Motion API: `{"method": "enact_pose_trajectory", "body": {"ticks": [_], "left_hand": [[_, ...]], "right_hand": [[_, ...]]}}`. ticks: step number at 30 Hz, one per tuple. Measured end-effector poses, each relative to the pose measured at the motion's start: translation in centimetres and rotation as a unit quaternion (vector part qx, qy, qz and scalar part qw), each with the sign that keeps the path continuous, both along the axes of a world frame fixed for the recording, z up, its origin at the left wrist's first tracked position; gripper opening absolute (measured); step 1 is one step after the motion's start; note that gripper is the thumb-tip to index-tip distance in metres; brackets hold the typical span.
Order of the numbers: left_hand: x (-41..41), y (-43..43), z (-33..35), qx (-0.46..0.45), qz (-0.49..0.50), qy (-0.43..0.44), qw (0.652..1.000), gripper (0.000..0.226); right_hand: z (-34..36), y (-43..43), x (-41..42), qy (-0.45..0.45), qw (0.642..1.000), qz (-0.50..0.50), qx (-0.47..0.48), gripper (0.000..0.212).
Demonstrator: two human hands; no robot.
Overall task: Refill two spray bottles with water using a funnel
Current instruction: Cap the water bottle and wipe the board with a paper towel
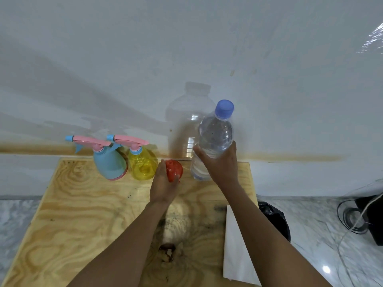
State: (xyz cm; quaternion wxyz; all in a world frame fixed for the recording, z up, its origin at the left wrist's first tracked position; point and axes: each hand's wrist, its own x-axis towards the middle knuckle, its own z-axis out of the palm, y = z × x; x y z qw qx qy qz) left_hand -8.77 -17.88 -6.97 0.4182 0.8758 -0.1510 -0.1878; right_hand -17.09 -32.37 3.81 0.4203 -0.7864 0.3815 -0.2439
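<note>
Two spray bottles stand at the back of the plywood table [83, 204], both with pink trigger heads on: a blue one [108, 164] and, to its right, a clear yellow one [142, 165]. My left hand [163, 187] grips a red funnel [174, 169] right beside the yellow bottle. My right hand [220, 168] holds a clear water bottle [214, 137] round its middle. The bottle is capped in blue, holds water and stands near the table's back edge.
A white wall rises directly behind the table. A folded white cloth or paper [236, 249] lies at the table's front right. Beside the table on the marble floor sit a black bag [275, 218] and, further right, a black device with cables [371, 220].
</note>
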Motion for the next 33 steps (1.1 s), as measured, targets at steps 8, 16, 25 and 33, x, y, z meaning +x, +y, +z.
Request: {"method": "enact_pose_trajectory", "body": {"ticks": [8,16,25,33], "left_hand": [[-9.6,3.5,1.8,0.133,-0.045,-0.016,0.99,0.058],[-16.2,4.2,0.5,0.261,-0.22,-0.01,0.94,0.068],[-17.0,3.9,0.3,0.284,-0.218,-0.044,0.933,0.064],[-17.1,3.9,0.3,0.269,-0.212,-0.038,0.939,0.067]], "right_hand": [[-1.5,0.4,-9.6,0.089,0.993,0.034,-0.075,0.06],[-7.0,3.3,-21.7,0.267,0.963,-0.01,-0.026,0.029],[-10.1,4.0,-24.7,0.373,0.927,-0.035,0.03,0.052],[-10.7,3.0,-24.8,0.294,0.951,-0.093,0.034,0.037]]}}
